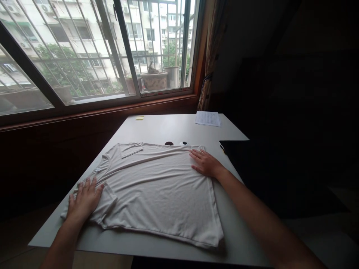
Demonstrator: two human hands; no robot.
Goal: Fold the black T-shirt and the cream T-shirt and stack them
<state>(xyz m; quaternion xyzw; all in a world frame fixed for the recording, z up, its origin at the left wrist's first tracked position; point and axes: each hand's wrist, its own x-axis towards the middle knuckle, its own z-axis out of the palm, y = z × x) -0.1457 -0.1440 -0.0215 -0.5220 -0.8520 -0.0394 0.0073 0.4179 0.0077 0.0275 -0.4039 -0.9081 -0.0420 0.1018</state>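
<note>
White cloth T-shirt [162, 194]: neck [108, 166] left, hem [215, 209] right, long axis crosswise!
Left hand [85, 198]: spread on sleeve [108, 200].
Right hand [206, 163]: spread near hem.

my left hand [85, 198] lies flat on the near sleeve [109, 200] of a pale shirt [162, 190], fingers spread. my right hand [206, 164] rests flat by the hem [215, 215], well apart from the left. the shirt is spread on a white table [168, 129], collar [109, 164] to my left, lightly creased. just past its far edge sit a brown roll [169, 143] and a white roll [184, 143]. farther off lie a yellow note [139, 117] and papers [208, 118], near a barred window [140, 48] and a curtain [208, 59].
</note>
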